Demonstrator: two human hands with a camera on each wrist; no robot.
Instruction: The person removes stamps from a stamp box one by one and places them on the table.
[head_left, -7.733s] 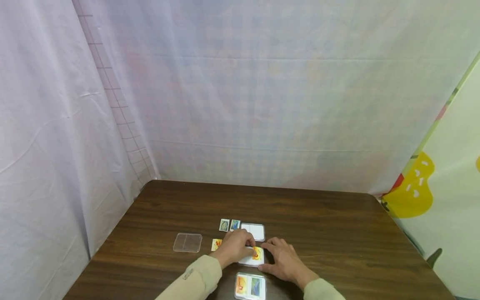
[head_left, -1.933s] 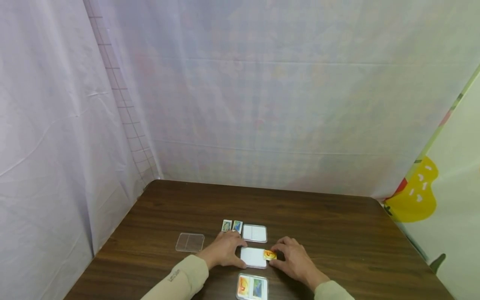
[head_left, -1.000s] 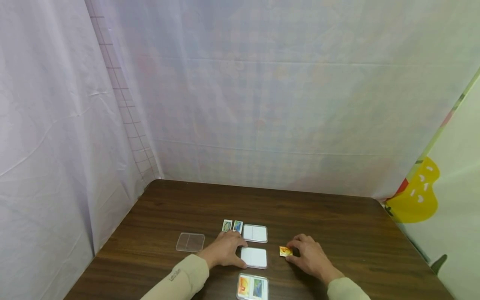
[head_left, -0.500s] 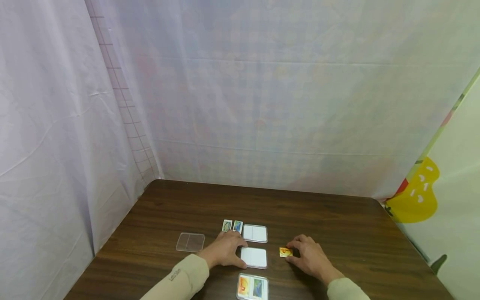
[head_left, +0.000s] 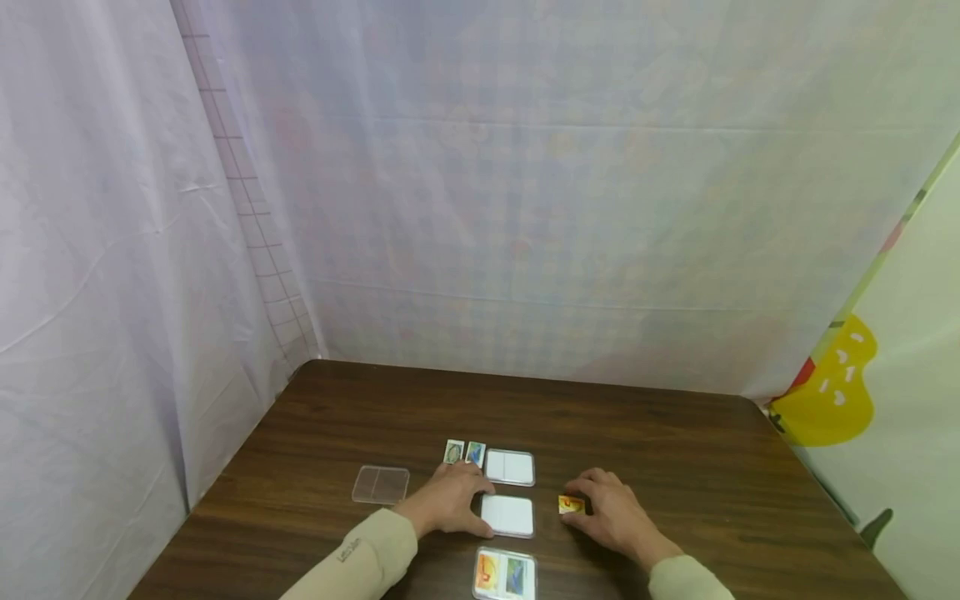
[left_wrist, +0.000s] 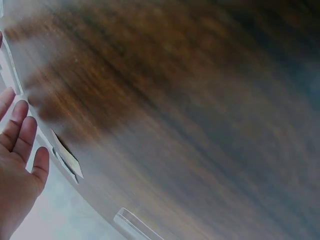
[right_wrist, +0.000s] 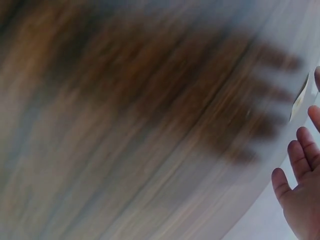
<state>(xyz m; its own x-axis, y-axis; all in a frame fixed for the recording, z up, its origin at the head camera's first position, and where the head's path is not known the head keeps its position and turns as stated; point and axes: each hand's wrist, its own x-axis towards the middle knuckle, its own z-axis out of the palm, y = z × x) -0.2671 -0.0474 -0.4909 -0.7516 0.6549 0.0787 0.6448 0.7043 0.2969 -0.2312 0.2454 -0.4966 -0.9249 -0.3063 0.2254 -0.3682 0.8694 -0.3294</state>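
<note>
My left hand (head_left: 448, 498) spans the left end of a clear case with a white insert (head_left: 512, 517), thumb at the near corner and index finger at the far one. To the right of that case, my right hand (head_left: 613, 510) holds a stamp-sized orange and yellow picture card (head_left: 572, 506) between thumb and index finger, close over the table. In the left wrist view the left fingers (left_wrist: 24, 136) are gently bent. The right wrist view catches the right fingers (right_wrist: 298, 157) at its edge, with a sliver of the card (right_wrist: 298, 104) beyond.
Nearer me lies a case (head_left: 506, 573) with an orange picture and a blue-green one. Behind the middle case is another white case (head_left: 510, 467), with a green picture card (head_left: 453, 452) and a blue one (head_left: 476, 453) beside it. A clear lid (head_left: 381, 485) lies left on the table (head_left: 645, 417).
The orange card, over the middle case at first, has moved right, off it, with my right hand. My left hand now stays at the case's left end. Lately the right fingers shifted slightly left.
</note>
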